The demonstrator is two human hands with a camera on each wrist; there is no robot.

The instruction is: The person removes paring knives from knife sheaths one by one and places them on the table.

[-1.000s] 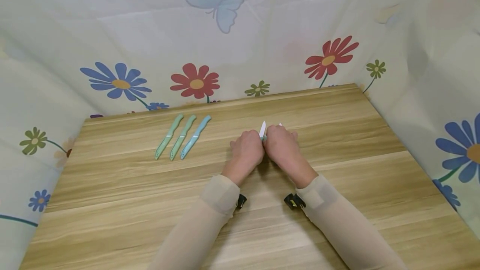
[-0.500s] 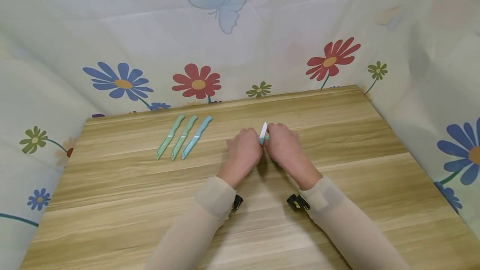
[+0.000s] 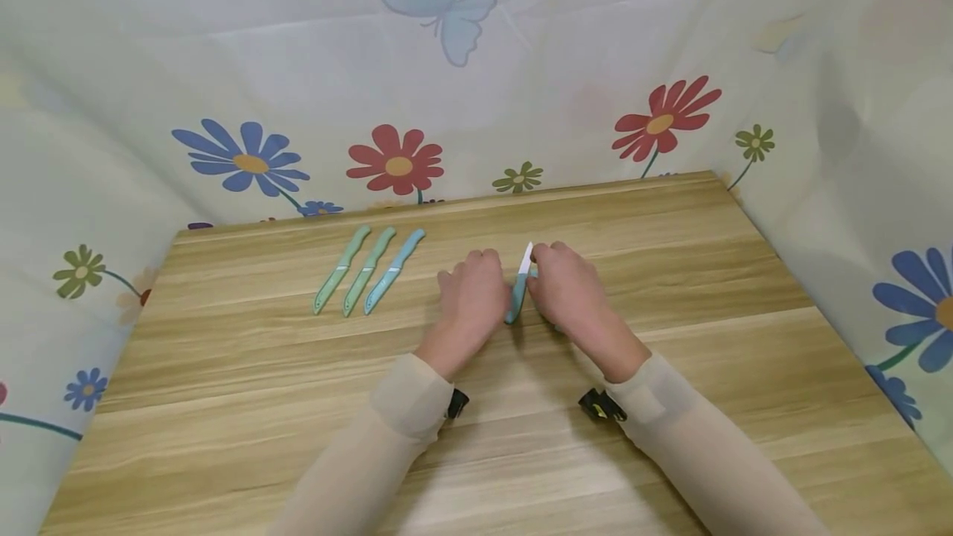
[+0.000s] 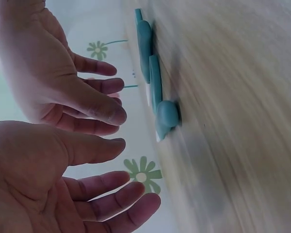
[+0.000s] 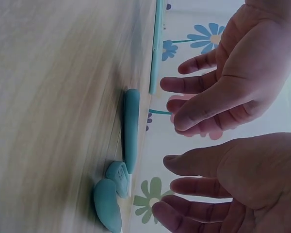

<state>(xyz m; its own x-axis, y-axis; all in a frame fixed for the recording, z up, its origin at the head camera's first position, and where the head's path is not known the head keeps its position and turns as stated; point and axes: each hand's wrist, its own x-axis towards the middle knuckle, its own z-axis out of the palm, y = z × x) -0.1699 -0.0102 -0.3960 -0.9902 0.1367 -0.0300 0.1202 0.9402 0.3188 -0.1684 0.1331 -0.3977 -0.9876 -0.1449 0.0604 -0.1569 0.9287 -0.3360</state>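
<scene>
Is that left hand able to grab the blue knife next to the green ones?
Probably yes: the left hand looks empty, and nothing stands between it and the blue knife; the green ones lie beyond.

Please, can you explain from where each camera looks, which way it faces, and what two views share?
Head: worn on the head, looks forward and down at the table and a teal knife; left hand, right hand and sleeves show.
Left wrist: on that wrist, looks low across the table toward the flowered backdrop; left hand below, right above in frame.
Right wrist: on that wrist, also facing the backdrop; right hand below, left above.
Shared: both wrist views show teal knife parts and both hands.
</scene>
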